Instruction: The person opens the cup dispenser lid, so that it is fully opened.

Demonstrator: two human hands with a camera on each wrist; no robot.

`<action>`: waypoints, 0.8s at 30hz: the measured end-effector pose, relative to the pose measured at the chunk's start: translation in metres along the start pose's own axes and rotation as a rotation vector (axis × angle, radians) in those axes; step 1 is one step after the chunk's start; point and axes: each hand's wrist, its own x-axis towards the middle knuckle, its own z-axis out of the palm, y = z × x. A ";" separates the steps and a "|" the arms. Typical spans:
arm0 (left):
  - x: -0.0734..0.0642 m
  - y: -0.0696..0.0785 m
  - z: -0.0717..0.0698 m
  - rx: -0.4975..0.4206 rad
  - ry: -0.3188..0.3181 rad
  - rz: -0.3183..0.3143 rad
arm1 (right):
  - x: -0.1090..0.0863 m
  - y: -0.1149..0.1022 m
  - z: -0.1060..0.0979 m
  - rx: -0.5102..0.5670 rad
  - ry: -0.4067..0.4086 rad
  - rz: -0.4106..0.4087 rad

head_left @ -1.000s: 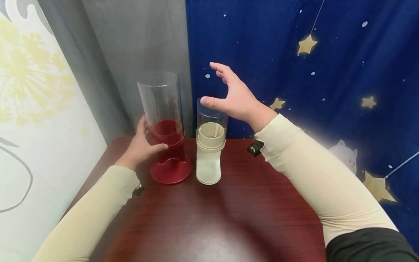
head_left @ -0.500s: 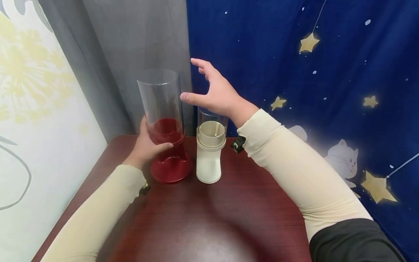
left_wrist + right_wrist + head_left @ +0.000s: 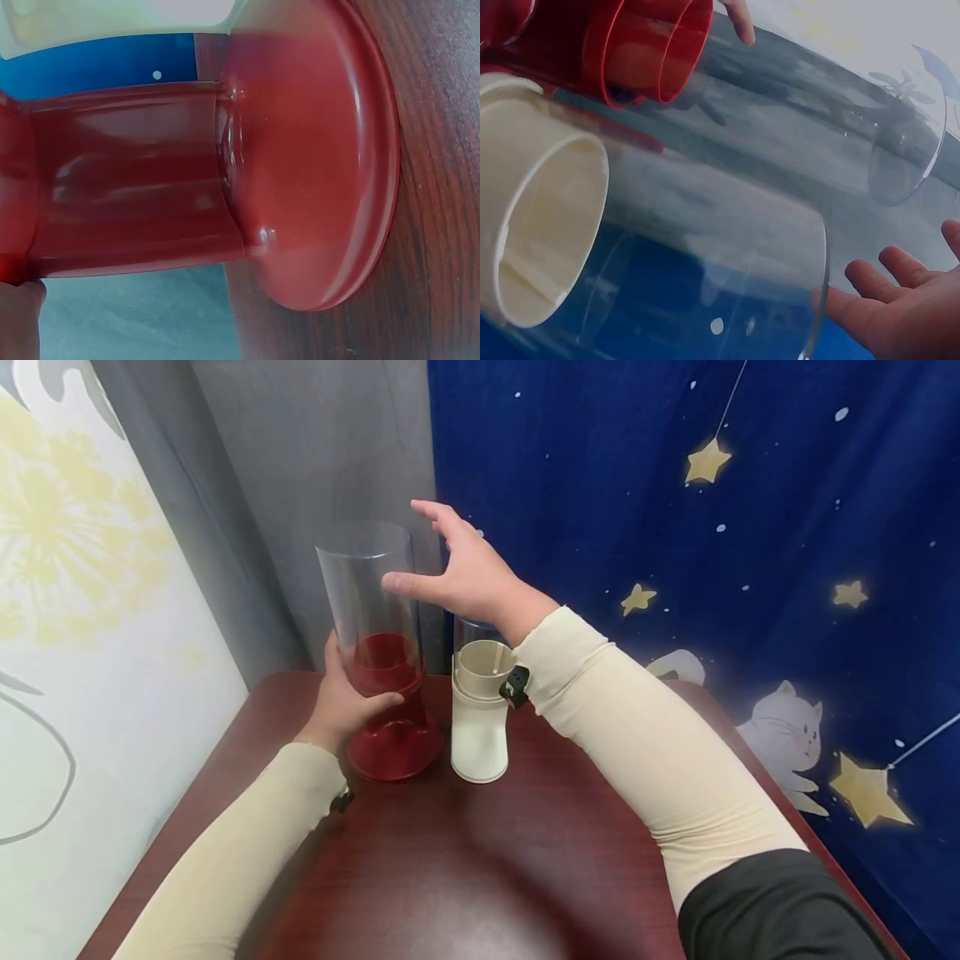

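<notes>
A tall clear tube [image 3: 363,593] rises from a glossy red stand [image 3: 393,753] with a round foot, at the left of the table's far side. My left hand [image 3: 341,706] grips this stand just below its collar, thumb across the front and fingers around the far side. Beside it stands a shorter cream stand [image 3: 478,739] with its own clear tube [image 3: 780,247]. In the air above the cream stand is my right hand [image 3: 472,572], fingers extended and thumb apart, nothing in it. Its thumb overlaps the tall tube in the head view. The left wrist view shows the red foot [image 3: 315,165] flat on the wood.
The dark red wooden table [image 3: 420,868] reaches toward me. Behind it hang a grey curtain [image 3: 300,460] and a blue curtain [image 3: 585,460] with stars and a cat. A white patterned panel [image 3: 97,718] borders the table's left side.
My right hand has moved left, from above the cream stand's right side toward the tall tube. The left hand has moved slightly right around the red stand. Both stands stay in place.
</notes>
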 end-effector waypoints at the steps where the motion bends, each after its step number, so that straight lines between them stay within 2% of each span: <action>1: 0.001 -0.003 0.001 0.003 0.002 -0.005 | 0.001 0.000 0.002 0.004 -0.001 0.002; 7: 0.013 -0.026 0.003 0.022 0.009 -0.001 | 0.007 -0.004 0.009 0.035 0.027 0.011; 11: 0.016 -0.033 0.002 0.040 0.011 -0.003 | 0.014 -0.011 0.014 0.046 0.031 0.011; 17: 0.013 -0.032 -0.003 0.057 -0.006 -0.032 | 0.022 -0.021 0.021 0.043 0.016 0.034; 24: 0.011 -0.023 -0.006 0.018 -0.042 -0.055 | 0.025 -0.026 0.026 0.073 0.008 0.123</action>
